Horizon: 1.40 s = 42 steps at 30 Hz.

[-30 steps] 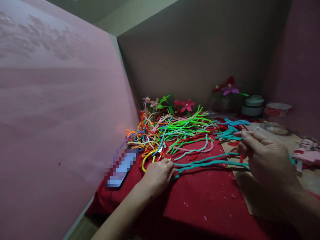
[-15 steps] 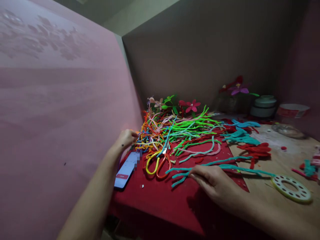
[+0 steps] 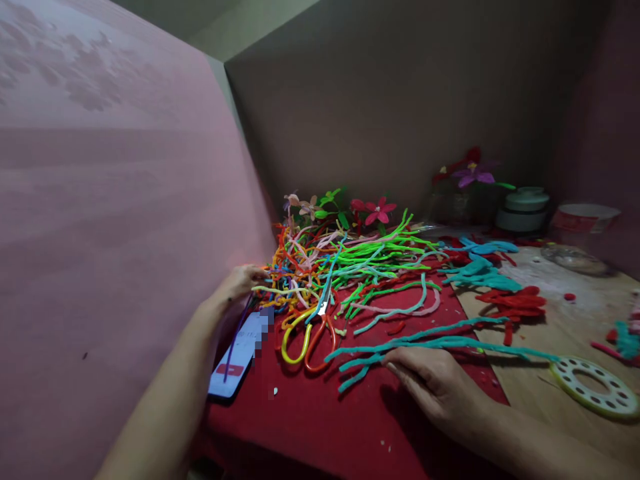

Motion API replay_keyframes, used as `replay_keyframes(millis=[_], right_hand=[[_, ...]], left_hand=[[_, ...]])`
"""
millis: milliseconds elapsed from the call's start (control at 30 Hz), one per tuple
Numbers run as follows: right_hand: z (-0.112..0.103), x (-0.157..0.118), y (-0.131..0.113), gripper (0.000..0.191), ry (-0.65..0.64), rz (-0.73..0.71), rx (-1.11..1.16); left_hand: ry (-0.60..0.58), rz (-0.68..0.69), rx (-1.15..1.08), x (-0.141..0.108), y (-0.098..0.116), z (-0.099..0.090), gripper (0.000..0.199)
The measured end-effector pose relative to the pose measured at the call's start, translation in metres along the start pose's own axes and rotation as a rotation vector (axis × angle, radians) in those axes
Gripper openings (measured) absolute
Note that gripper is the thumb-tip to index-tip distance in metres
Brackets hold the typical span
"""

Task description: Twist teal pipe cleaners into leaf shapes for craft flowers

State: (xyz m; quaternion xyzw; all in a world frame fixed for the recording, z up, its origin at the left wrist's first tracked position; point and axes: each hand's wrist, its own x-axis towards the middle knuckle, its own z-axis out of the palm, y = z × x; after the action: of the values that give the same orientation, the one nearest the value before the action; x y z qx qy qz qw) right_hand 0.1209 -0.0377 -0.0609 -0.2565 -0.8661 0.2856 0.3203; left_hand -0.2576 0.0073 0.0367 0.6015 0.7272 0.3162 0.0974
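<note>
My left hand [image 3: 243, 281] is closed at the left edge of a tangled pile of coloured pipe cleaners [image 3: 300, 257]. A dark purple pipe cleaner [image 3: 231, 353] hangs from its fingers across the phone [image 3: 240, 357]. Teal pipe cleaners [image 3: 450, 343] lie under the fingers of my right hand [image 3: 425, 380], which pinches them near their left ends. Scissors [image 3: 323, 313] with one yellow and one orange handle rest between the hands, a blue pipe cleaner lying along their blades.
Pipe-cleaner flowers [image 3: 379, 211] stand behind the pile. A white ring-shaped spool [image 3: 595, 387] lies at the right on the wooden surface [image 3: 530, 393]. Teal bundles [image 3: 477, 273], red bundles [image 3: 520, 303], a lidded jar [image 3: 525, 208] and a tub [image 3: 585, 219] are farther back. A pink panel [image 3: 125, 233] rises at left.
The view has shifted slightly. My left hand has drawn back a little from the pile, and the purple pipe cleaner now shows across the phone. My right hand keeps its hold.
</note>
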Motion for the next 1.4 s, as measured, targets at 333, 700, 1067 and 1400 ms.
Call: replay_keyframes(millis=[333, 700, 1067, 1400], right_hand=[[0.002, 0.000, -0.001, 0.023, 0.004, 0.003, 0.026], [0.004, 0.005, -0.015, 0.025, -0.028, 0.096, 0.166], [0.014, 0.079, -0.063, 0.030, -0.128, 0.769, 1.491], [0.016, 0.070, -0.046, 0.014, 0.180, 0.725, 1.601]], left_hand=[[0.133, 0.044, -0.745, 0.003, 0.017, -0.033, 0.015], [0.365, 0.216, -1.130, -0.002, 0.039, -0.043, 0.007], [-0.360, 0.538, -0.372, -0.086, 0.099, 0.025, 0.011], [-0.046, 1.032, 0.362, -0.161, 0.118, 0.068, 0.015]])
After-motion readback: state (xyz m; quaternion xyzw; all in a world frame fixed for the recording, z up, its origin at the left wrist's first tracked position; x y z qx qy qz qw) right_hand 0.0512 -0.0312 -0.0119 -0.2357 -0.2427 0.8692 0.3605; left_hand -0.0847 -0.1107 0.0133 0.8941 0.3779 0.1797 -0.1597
